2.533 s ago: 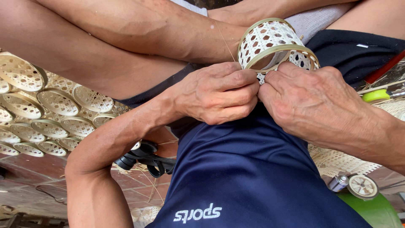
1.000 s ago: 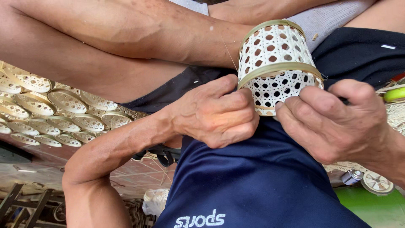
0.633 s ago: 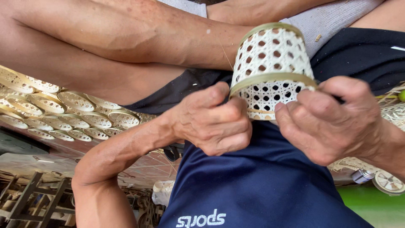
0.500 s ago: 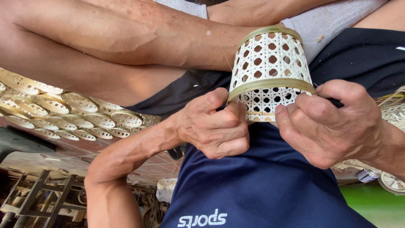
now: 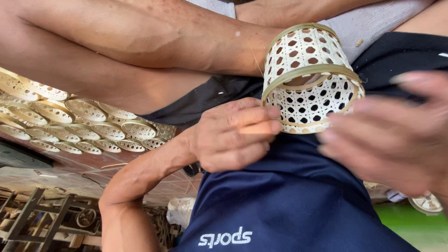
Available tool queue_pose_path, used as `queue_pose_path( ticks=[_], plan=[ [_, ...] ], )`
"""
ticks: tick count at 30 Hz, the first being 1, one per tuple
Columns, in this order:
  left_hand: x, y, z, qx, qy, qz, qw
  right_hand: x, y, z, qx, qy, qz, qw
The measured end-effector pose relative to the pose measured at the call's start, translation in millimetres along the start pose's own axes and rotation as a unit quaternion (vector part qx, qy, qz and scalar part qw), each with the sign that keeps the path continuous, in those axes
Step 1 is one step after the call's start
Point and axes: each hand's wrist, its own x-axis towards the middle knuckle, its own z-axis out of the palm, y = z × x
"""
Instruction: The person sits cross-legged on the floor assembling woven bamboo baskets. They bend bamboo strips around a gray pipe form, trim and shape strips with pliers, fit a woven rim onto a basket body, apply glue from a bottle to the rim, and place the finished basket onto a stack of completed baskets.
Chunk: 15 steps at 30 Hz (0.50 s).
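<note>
A small woven bamboo basket (image 5: 308,79) with open hexagonal holes and a pale bamboo band around its middle rests against my bare leg and dark shorts, its mouth tipped toward me. My left hand (image 5: 233,135) is closed at the basket's lower left rim, fingertips pinching the edge. My right hand (image 5: 392,140) is blurred at the lower right rim, thumb up and fingers reaching under the basket; its hold is unclear. My navy shirt (image 5: 280,200) fills the lower middle.
Rows of round woven bamboo discs (image 5: 84,121) lie at the left. A dark wooden frame (image 5: 37,219) stands at the lower left. A round metal object (image 5: 427,203) and a green surface (image 5: 420,231) are at the lower right.
The basket has been turned from its side so its mouth faces me. My right hand has shifted rightward and gone blurry. My left hand stays at the rim.
</note>
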Motion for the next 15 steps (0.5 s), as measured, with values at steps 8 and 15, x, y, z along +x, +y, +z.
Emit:
queue_pose_path(
  ticks=[8,15],
  plan=[
    [29.3,18.6,1.1,-0.163,0.172,-0.351,0.906,9.1,-1.1,-5.4,0.042,0.074,0.222,0.971],
    [28.7,3.4,-1.3,-0.058,0.110,-0.477,0.870,43.2,-7.2,-4.7,-0.031,0.100,0.161,0.981]
  ],
)
